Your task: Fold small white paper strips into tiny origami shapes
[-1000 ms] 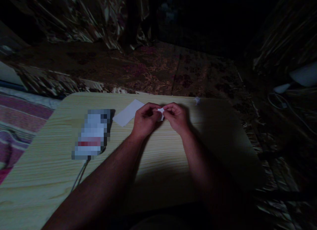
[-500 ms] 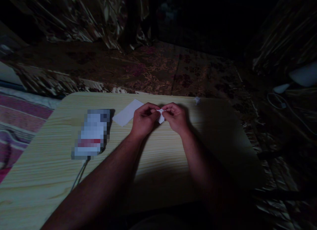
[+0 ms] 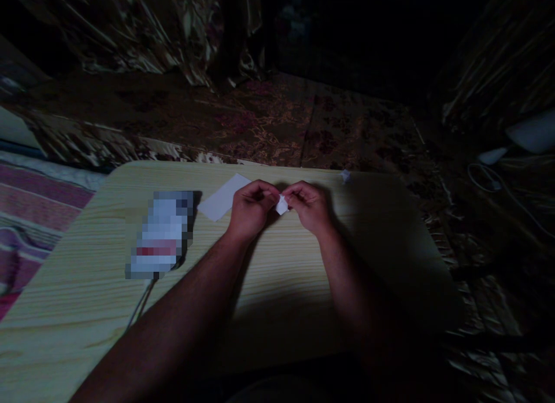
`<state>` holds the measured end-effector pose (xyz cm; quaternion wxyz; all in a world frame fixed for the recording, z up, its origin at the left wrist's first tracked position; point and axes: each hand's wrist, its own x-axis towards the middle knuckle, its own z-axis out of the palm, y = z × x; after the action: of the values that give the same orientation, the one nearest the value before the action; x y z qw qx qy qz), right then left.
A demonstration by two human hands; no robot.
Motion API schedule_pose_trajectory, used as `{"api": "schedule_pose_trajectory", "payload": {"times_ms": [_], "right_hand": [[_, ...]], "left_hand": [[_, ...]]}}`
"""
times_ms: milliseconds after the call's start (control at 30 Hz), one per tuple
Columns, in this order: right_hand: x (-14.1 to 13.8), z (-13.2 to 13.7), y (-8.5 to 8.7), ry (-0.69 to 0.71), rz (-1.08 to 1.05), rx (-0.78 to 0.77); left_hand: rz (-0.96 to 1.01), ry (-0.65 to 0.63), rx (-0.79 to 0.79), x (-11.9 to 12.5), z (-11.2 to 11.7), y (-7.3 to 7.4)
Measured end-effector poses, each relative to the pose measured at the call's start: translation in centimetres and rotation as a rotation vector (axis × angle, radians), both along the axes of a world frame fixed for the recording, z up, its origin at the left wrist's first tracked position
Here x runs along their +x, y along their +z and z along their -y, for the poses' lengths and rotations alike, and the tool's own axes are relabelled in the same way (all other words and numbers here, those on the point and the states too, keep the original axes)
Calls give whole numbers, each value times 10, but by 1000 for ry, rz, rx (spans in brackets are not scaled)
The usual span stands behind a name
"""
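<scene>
- Working low over the table [image 3: 277, 276] should help steadiness.
- Left hand [image 3: 250, 210] and right hand [image 3: 311, 206] both pinch the small creased paper [image 3: 281, 205] between fingertips; light, even pressure would best keep edges aligned.
- Likely phone [image 3: 161, 232], pixelated: no brand or writing readable.
- White sheet [image 3: 222, 198], beside the left hand: no writing visible.

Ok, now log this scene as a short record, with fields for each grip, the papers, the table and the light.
Left grip: fingertips pinching a small white paper
Right grip: fingertips on the same paper, opposite side
White sheet: on the table, partly hidden by the left grip
White scrap: near the far edge, right side
Pixelated object: left side, cord at its near end
Table: pale, wood-grained
Light: dim, darker rightward
</scene>
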<state>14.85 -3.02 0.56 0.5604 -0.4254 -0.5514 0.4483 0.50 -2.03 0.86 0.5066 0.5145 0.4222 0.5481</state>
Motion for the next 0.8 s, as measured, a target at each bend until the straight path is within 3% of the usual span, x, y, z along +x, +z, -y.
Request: {"api": "schedule_pose_trajectory", "payload": {"times_ms": [367, 800], "right_hand": [[-1, 0, 0, -5, -59, -32], [-2, 1, 4, -56, -96, -124]], "left_hand": [[33, -10, -32, 2, 3, 5], [37, 9, -25, 2, 1, -1]]}}
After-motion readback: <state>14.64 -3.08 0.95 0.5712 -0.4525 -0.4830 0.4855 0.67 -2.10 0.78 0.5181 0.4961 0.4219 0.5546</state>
